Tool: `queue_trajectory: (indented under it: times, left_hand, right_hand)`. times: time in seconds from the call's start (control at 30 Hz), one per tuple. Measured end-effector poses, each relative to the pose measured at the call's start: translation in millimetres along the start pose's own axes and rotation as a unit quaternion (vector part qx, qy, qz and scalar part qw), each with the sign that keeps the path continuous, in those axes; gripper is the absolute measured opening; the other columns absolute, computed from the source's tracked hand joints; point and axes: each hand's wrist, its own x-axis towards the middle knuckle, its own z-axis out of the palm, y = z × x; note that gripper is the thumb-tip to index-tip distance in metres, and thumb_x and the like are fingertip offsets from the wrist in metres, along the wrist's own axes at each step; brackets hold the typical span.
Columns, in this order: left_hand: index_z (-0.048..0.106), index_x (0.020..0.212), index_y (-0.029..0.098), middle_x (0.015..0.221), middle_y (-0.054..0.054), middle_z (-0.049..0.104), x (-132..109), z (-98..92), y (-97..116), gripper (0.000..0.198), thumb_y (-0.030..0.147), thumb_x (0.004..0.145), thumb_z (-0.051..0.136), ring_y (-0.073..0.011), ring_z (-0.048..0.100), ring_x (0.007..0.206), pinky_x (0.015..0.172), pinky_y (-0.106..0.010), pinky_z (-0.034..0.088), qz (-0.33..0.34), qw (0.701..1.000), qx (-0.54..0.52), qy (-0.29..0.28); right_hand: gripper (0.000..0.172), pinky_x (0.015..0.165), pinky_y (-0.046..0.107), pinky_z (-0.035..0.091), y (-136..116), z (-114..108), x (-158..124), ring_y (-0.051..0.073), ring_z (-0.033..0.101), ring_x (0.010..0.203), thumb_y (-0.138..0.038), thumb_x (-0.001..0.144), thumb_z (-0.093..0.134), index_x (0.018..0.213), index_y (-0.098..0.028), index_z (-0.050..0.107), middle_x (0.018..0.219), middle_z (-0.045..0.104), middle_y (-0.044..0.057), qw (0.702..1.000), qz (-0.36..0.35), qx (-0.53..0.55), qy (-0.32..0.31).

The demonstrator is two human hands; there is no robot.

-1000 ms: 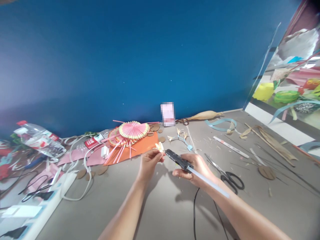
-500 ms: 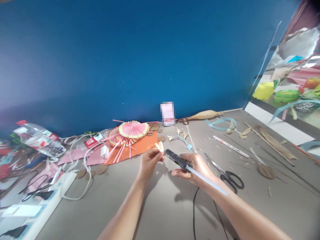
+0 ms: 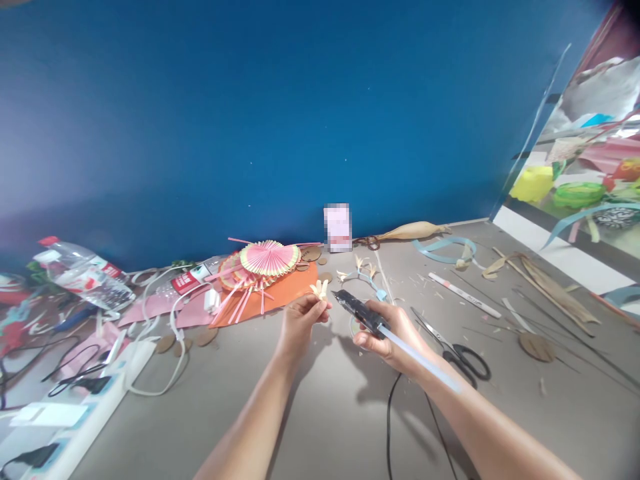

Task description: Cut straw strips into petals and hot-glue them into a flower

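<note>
Between the thumb and fingers of my left hand (image 3: 303, 319) is a small cream flower (image 3: 319, 289), its petals pointing up. My right hand (image 3: 389, 335) is wrapped round a black glue gun (image 3: 361, 312) with a long pale glue stick (image 3: 417, 360) sticking out of its back. The gun's nozzle points left at the flower and stands a little apart from it. Behind the gun, a light blue band (image 3: 364, 275) bearing several similar cream flowers lies on the table. Black-handled scissors (image 3: 461, 357) lie to the right of my right hand.
Pink paper fans (image 3: 270, 259) lie on orange paper (image 3: 290, 287) at the back left. On the left are plastic bottles (image 3: 85, 273) and a white power strip (image 3: 100, 407) with cables. A white marker (image 3: 465, 295), dried husks (image 3: 555, 290) and a round wooden disc (image 3: 536, 347) lie on the right.
My right hand has drawn the glue gun slightly right, so a gap now shows between its nozzle and the flower. My left hand still holds the flower, now turned more upright.
</note>
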Motion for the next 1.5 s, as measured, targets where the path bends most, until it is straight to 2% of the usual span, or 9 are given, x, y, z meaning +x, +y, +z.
queue_trajectory:
  times: [0.13, 0.23, 0.4, 0.67, 1.5]
  left_hand:
    - [0.062, 0.062, 0.013, 0.052, 0.001, 0.055, 1.9, -1.1, -0.4, 0.018, 0.030, 0.062, 0.066, -0.0085, 0.050, 0.050, 0.054, -0.022, 0.042, -0.003, 1.000, -0.002, 0.008]
    - [0.062, 0.063, 0.013, 0.056, 0.001, 0.057, 2.9, -1.6, -0.6, 0.018, 0.031, 0.061, 0.066, -0.0081, 0.050, 0.050, 0.054, -0.022, 0.042, -0.008, 1.000, -0.003, 0.011]
    - [0.063, 0.061, 0.013, 0.055, 0.000, 0.056, 2.8, -1.6, -2.0, 0.018, 0.030, 0.061, 0.067, -0.0084, 0.049, 0.050, 0.053, -0.022, 0.041, 0.011, 1.000, 0.004, -0.008]
    - [0.063, 0.060, 0.013, 0.050, 0.000, 0.056, 0.8, -0.1, -2.5, 0.017, 0.029, 0.062, 0.068, -0.0086, 0.050, 0.049, 0.052, -0.021, 0.041, 0.027, 0.999, 0.010, -0.020]
    - [0.063, 0.060, 0.013, 0.053, 0.000, 0.057, -1.6, 2.1, 0.7, 0.018, 0.030, 0.061, 0.069, -0.0081, 0.050, 0.049, 0.053, -0.021, 0.042, 0.018, 1.000, 0.002, -0.010]
  right_hand:
    - [0.028, 0.047, 0.021, 0.032, -2.1, 3.0, -0.6, 0.010, 0.042, 0.051, -0.045, 0.067, 0.059, 0.073, -0.021, 0.047, 0.060, 0.050, -0.004, 1.000, 0.004, -0.014, -0.010]
    - [0.024, 0.049, 0.021, 0.032, -0.9, 3.8, 0.6, 0.011, 0.042, 0.053, -0.041, 0.069, 0.057, 0.067, -0.020, 0.045, 0.062, 0.049, -0.003, 0.999, -0.012, -0.030, -0.002]
    - [0.029, 0.050, 0.021, 0.031, 2.5, 3.6, 2.1, 0.011, 0.042, 0.054, -0.043, 0.068, 0.058, 0.064, -0.020, 0.041, 0.061, 0.047, -0.004, 0.999, -0.034, -0.041, 0.010]
    - [0.033, 0.049, 0.021, 0.030, 2.2, 3.7, 1.8, 0.010, 0.041, 0.053, -0.046, 0.068, 0.060, 0.063, -0.020, 0.040, 0.060, 0.047, -0.004, 0.999, -0.025, -0.031, 0.002]
    - [0.038, 0.046, 0.020, 0.029, -2.6, 0.8, 1.6, 0.010, 0.039, 0.051, -0.050, 0.066, 0.061, 0.060, -0.018, 0.042, 0.054, 0.044, -0.004, 0.999, -0.003, -0.050, 0.004]
